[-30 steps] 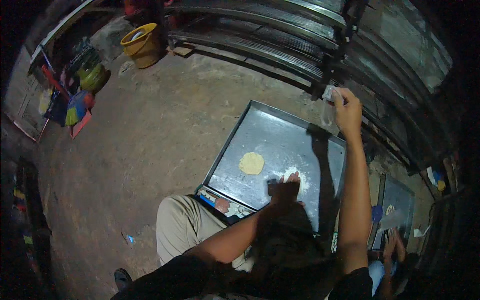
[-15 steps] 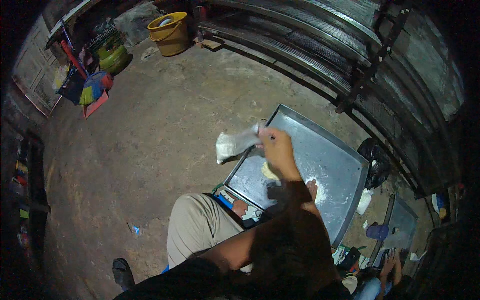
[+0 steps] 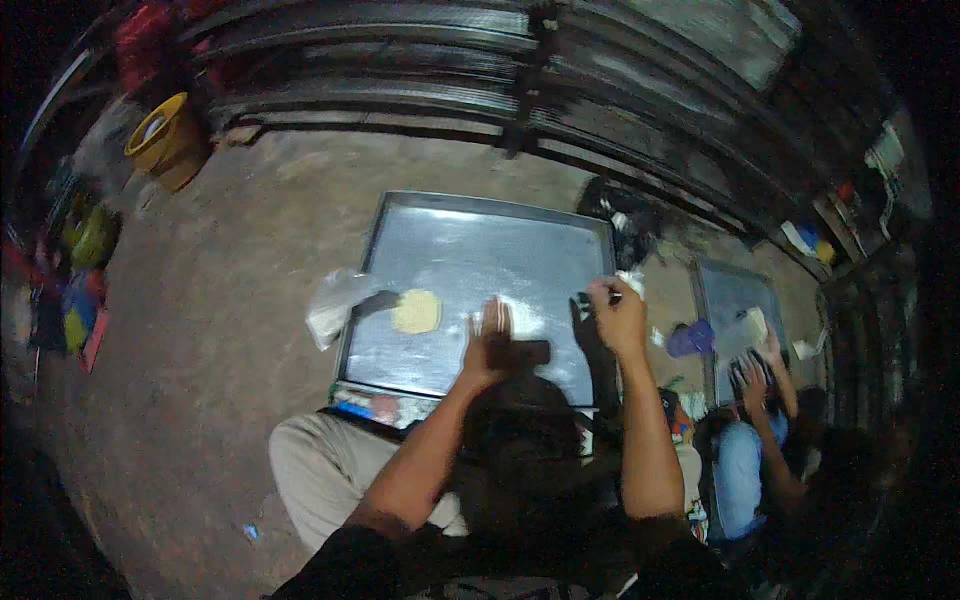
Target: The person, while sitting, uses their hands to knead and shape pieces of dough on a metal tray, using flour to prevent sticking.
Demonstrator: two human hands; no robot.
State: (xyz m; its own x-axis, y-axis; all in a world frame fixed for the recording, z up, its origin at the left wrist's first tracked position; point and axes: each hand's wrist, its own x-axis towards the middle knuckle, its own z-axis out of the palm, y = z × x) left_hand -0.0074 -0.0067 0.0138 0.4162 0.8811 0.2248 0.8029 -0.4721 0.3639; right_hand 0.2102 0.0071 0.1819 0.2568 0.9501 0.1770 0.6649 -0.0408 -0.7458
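From where I stand, the left hand [image 3: 490,338] lies spread, palm down, near the centre of the frame, its fingers along a dusting of white flour [image 3: 522,315] on the metal tray [image 3: 440,250]. The right hand [image 3: 620,312] is at the tray's right edge with its fingers curled in; a white bundle [image 3: 631,281] shows just behind them, and I can't tell whether it is gripped.

Half a second ago that right hand was across at the left side, holding a clear plastic bag [image 3: 337,300] by its neck. Now the bag is out of its grasp, at the tray's left rim, and the arm no longer crosses the work. That leaves the pale, flat dough round [image 3: 415,311], left of centre on the tray, fully in view, with neither hand on it.

The bag sits close by the round on that side, and a dark shadow covers the tray's near edge. A black plastic sack [image 3: 622,222] crowds the upper right corner. Further right, another person's hands [image 3: 757,385] are at a second tray [image 3: 735,285], near a purple object [image 3: 690,340]. Dark metal shelving [image 3: 400,85] fills the top; a yellow bucket [image 3: 170,150] stands upper left.
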